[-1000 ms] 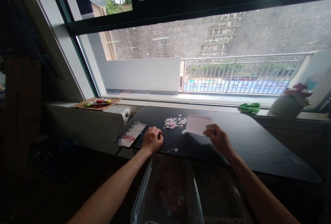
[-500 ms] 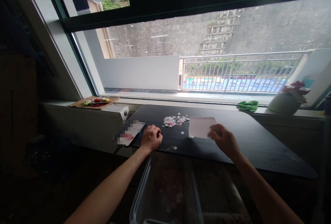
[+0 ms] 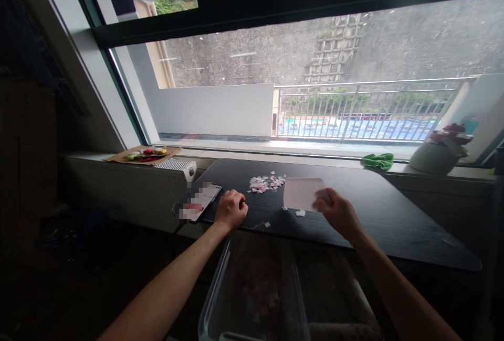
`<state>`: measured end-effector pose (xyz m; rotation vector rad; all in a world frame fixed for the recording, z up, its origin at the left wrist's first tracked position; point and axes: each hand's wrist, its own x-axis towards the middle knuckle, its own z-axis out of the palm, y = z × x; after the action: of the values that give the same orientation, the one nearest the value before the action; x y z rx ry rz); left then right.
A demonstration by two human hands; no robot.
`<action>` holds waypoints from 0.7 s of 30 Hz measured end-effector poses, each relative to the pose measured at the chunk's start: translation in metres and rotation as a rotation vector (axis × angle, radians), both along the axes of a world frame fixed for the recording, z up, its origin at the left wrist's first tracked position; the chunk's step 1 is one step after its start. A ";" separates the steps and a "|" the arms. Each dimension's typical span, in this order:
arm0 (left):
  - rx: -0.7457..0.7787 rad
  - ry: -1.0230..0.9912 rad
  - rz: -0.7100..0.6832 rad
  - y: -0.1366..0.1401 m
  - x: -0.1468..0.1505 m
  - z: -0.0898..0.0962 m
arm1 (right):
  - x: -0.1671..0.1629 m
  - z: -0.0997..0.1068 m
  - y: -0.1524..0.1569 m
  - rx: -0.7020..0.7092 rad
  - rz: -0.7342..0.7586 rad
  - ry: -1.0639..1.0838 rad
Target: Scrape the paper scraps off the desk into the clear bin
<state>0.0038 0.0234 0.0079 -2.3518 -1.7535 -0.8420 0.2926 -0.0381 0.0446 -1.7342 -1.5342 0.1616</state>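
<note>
My right hand [image 3: 338, 212] grips a pale, flat, rectangular scraper [image 3: 301, 193] with rounded corners, held tilted over the dark table [image 3: 378, 220]; the fingers blur slightly. Just left of the scraper lies a heap of small paper scraps [image 3: 263, 183], white with pinkish marks. A few loose scraps [image 3: 300, 213] lie below its lower edge, and a single one [image 3: 267, 224] sits near the table's front edge. My left hand [image 3: 231, 209] rests curled into a loose fist on the front left of the table, with nothing visible in it.
A clear plastic bin [image 3: 214, 283] with scraps inside stands below the table's front edge. Beside my left hand lies a phone [image 3: 205, 199], partly pixelated. Along the sill are a green cloth [image 3: 377, 161], a chicken-shaped figure [image 3: 437, 155] and a brown board [image 3: 118, 156] with colourful items.
My right hand and the scraper have shifted slightly left, towards the heap. Some scraps now show below the scraper's lower edge. My left hand stays where it was.
</note>
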 end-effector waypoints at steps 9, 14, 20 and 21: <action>0.008 -0.001 0.003 -0.001 0.001 0.000 | -0.027 -0.003 -0.017 -0.011 0.298 0.220; 0.015 -0.008 -0.004 -0.001 0.001 0.000 | -0.009 -0.009 -0.018 -0.009 0.159 0.109; 0.014 -0.010 -0.003 -0.002 0.000 0.002 | 0.039 0.004 -0.028 -0.013 -0.085 0.025; 0.014 -0.008 -0.003 -0.002 0.000 0.001 | 0.043 0.005 -0.029 -0.023 -0.081 0.014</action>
<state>0.0040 0.0217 0.0094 -2.3461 -1.7422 -0.8622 0.3354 -0.0675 0.0493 -1.8062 -1.4544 0.1508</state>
